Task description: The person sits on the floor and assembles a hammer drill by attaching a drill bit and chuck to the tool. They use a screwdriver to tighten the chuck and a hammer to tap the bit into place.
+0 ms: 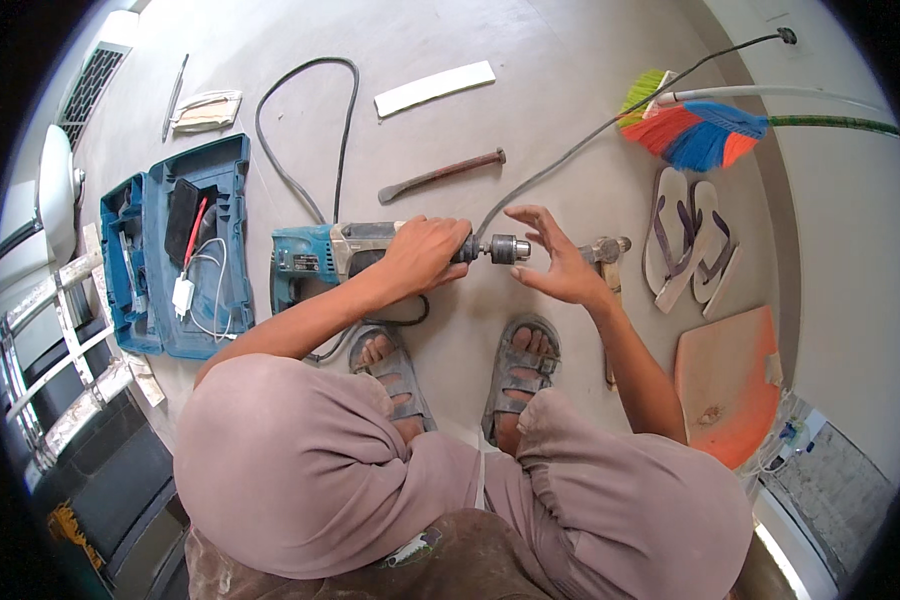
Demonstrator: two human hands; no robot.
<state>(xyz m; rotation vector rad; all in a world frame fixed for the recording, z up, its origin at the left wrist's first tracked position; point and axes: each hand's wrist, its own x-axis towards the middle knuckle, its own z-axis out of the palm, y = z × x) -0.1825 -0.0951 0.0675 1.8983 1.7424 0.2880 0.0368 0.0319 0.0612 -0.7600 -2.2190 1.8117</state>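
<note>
A blue and grey rotary hammer drill (pixel 305 250) lies on its side on the floor in front of my feet, its front end pointing right. My left hand (pixel 425 258) is wrapped round the front of its body, just behind the black collar. From the collar sticks out a drill chuck (pixel 508 249) with a silver tip; no bit shows in it. My right hand (pixel 560 265) is beside the chuck tip, fingers and thumb spread apart, holding nothing. Beyond the right hand lies a hammer (pixel 608 250), partly hidden by my forearm.
At left, an open blue tool case (pixel 232 165) holds a red-handled tool and white cable. Beyond the drill lie a chisel (pixel 440 177), a white strip (pixel 435 88) and the looping power cord (pixel 355 100). Flip-flops (pixel 667 235), a colourful broom (pixel 695 133) and an orange board (pixel 727 375) are at right.
</note>
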